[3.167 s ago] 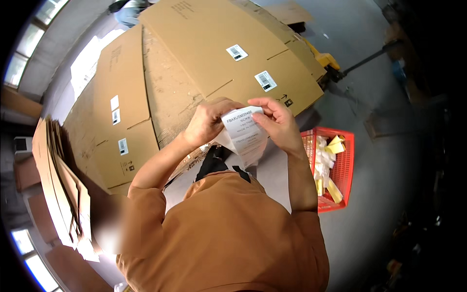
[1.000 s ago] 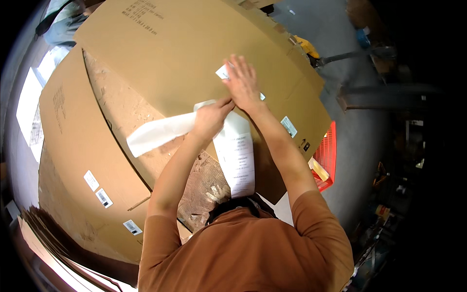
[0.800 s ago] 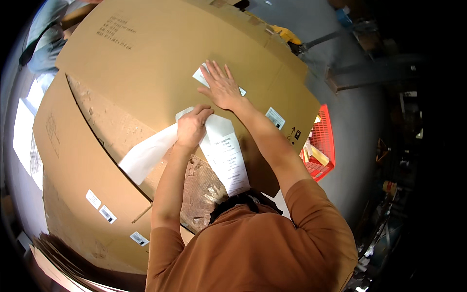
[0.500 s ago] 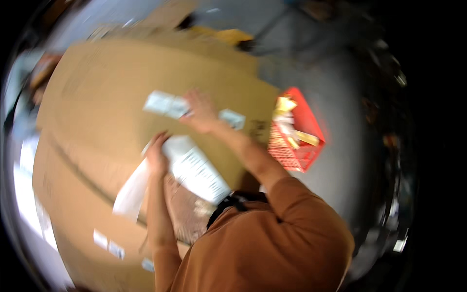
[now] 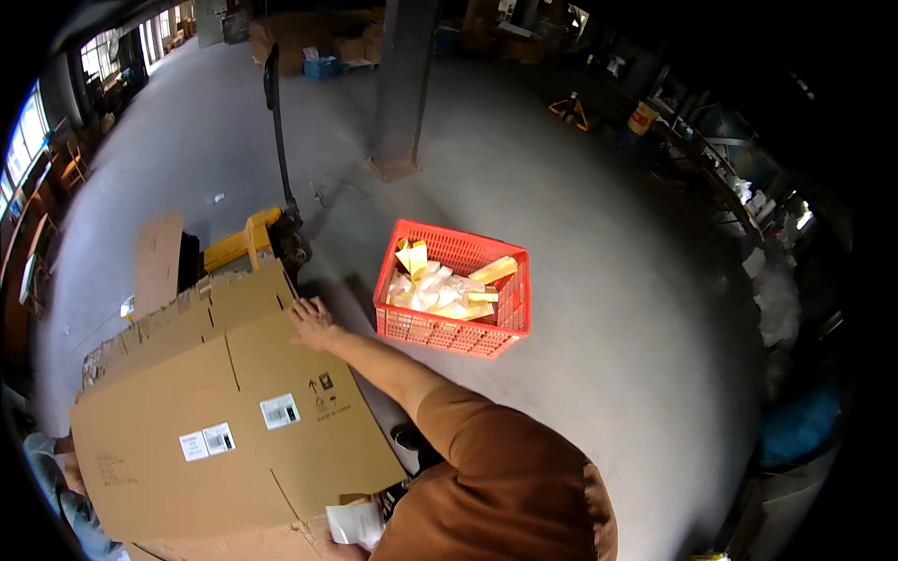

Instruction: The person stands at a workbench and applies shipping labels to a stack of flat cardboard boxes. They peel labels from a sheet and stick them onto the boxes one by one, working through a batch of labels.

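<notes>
A large flat folded cardboard box [image 5: 178, 393] lies on a stack of cardboard before me, with white stickers [image 5: 279, 411] and another white pair [image 5: 207, 442] on its face. My right hand [image 5: 313, 323] rests at the box's far right edge, its fingers stretched out and holding nothing. Close to my body, at the lower edge of the view, my left hand [image 5: 342, 552] is mostly cut off. It appears closed on a white sticker sheet [image 5: 355, 524] beside the near edge of the cardboard.
A red plastic crate [image 5: 454, 338] with yellow and white paper scraps stands on the floor to the right. Beyond the stack is a yellow pallet truck [image 5: 253, 238] with a black handle. A grey pillar [image 5: 404, 103] rises farther off. Another person's sleeve [image 5: 70, 510] shows at left.
The view has swung up and right, showing more floor. My right hand has left the stickers for the box's far right edge. My left hand has dropped toward the lower edge of the view.
</notes>
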`<state>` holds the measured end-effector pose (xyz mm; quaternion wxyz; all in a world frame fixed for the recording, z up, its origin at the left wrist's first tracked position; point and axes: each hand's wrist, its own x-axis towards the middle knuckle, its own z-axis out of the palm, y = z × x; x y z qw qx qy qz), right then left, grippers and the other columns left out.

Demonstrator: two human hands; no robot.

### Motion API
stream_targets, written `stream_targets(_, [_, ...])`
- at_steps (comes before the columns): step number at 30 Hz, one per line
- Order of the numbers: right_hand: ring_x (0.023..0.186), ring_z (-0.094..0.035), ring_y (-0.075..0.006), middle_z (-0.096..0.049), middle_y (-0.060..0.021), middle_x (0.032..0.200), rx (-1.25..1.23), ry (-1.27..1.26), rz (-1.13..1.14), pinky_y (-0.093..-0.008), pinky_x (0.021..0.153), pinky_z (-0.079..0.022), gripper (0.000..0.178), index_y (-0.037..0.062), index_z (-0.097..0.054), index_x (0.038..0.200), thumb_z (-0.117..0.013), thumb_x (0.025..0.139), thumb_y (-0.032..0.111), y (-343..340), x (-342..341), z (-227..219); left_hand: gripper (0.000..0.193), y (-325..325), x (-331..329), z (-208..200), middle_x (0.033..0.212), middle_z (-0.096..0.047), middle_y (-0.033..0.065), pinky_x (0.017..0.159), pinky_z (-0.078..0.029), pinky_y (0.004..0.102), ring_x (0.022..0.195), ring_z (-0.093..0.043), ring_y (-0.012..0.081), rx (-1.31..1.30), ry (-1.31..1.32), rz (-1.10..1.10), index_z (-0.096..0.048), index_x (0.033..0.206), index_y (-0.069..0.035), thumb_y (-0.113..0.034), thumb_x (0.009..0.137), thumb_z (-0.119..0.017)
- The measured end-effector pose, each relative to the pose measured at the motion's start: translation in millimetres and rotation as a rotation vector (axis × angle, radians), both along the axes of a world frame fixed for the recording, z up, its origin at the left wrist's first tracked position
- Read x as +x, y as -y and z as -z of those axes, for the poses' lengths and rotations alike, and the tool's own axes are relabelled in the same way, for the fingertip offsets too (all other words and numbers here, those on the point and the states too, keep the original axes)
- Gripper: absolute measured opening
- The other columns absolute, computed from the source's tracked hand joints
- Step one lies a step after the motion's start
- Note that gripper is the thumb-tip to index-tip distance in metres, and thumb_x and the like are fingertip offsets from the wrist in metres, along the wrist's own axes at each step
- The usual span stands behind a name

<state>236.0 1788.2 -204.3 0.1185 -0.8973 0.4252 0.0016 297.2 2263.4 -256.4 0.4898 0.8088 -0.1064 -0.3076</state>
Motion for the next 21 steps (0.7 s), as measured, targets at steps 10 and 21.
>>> stream_targets(10, [0.132,-0.028,-0.0390,-0.035,-0.0269,0.139,0.242,-0.081,-0.191,-0.0516,0.102,-0.026,0.060,-0.0081,-0.038,0.133,-0.050,0.086,0.028,31,8,-13,0.026,93,-91,-38,0.096,-0.065,0.0116,0.078,-0.049,0.0320,0.086,-0.060,0.0187,-0.023,-0.311,0.292,-0.063,0.103,0.004,-0.013,0.083,-0.058])
stream_targets(21, [0.073,-0.061,-0.0284,-0.064,-0.0167,0.078,0.426,0.122,-0.391,-0.0395,0.064,-0.046,0.049,-0.0006,-0.060,0.084,-0.061,0.084,0.048,64,-25,-59,0.024,58,-129,-149,0.073,-0.067,0.0073,0.055,-0.045,0.0292,0.063,-0.058,0.0125,0.370,-0.221,-0.263,-0.072,0.094,0.002,-0.012,0.079,-0.060])
